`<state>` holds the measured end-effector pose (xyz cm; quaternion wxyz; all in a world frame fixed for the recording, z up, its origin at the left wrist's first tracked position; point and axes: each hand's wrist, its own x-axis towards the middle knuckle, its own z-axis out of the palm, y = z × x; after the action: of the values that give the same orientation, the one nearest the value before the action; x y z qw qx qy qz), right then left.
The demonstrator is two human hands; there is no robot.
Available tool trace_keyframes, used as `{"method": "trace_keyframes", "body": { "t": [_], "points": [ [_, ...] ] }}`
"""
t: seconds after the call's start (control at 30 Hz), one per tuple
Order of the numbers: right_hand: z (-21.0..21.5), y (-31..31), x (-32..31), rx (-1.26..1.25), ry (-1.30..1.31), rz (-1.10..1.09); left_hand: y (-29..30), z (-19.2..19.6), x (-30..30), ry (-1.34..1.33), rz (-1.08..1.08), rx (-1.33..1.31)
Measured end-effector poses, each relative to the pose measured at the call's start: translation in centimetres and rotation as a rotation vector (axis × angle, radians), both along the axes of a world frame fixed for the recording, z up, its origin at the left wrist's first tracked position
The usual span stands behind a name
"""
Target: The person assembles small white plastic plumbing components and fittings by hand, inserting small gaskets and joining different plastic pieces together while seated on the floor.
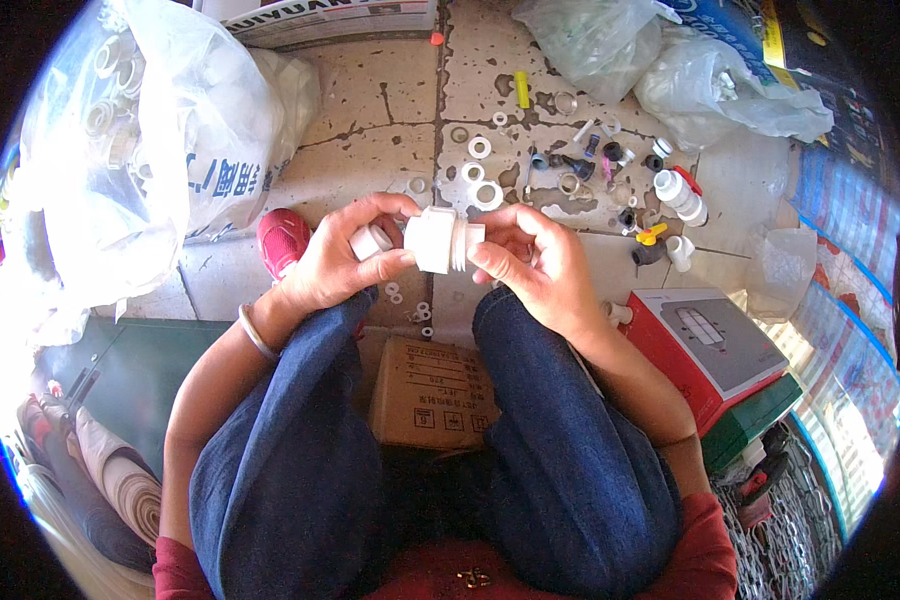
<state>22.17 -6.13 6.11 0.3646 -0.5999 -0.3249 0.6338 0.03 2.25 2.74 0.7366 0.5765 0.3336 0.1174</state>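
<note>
Between my two hands, above my knees, is a white plastic pipe fitting with a wide collar and a threaded end. My left hand grips the wide part between thumb and fingertips. A smaller white tubular piece also sits inside the curled fingers of that hand. My right hand pinches the narrow right end of the fitting; its lower fingers are partly hidden. On the tiles just beyond my right hand lie several white rings.
Loose fittings scatter the floor ahead, including a white valve with a red handle, a white elbow and a yellow-green piece. A plastic bag of fittings stands left. A carton sits between my legs, a red box at right.
</note>
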Motion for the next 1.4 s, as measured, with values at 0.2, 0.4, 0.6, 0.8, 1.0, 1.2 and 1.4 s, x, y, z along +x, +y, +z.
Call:
{"method": "trace_keyframes", "body": {
  "t": [0.2,0.4,0.6,0.8,1.0,1.2,1.4],
  "points": [
    [0.0,-0.1,0.2,-0.144,0.324,-0.097,0.4,0.6,0.7,0.022,-0.032,0.373],
    [-0.1,-0.4,1.0,-0.096,0.329,0.036,0.9,1.9,1.1,0.008,-0.066,0.499],
    [-1.6,-0.8,1.7,-0.18,0.394,0.135,0.5,1.6,0.9,-0.016,-0.063,0.379],
    [-0.8,-0.4,1.9,-0.017,0.614,-0.075,-0.8,0.2,0.1,-0.293,0.116,-0.646],
    [-0.4,0.0,1.5,0.049,0.35,0.116,-1.1,0.0,0.0,-0.35,0.097,-0.788],
    [0.5,0.7,-0.4,0.422,-0.161,0.205,-1.3,-0.1,0.4,-0.372,0.034,-0.842],
    [0.2,0.3,-0.7,0.378,-0.115,0.132,-1.5,-1.0,0.2,-0.369,0.017,-0.899]
  ]
}}
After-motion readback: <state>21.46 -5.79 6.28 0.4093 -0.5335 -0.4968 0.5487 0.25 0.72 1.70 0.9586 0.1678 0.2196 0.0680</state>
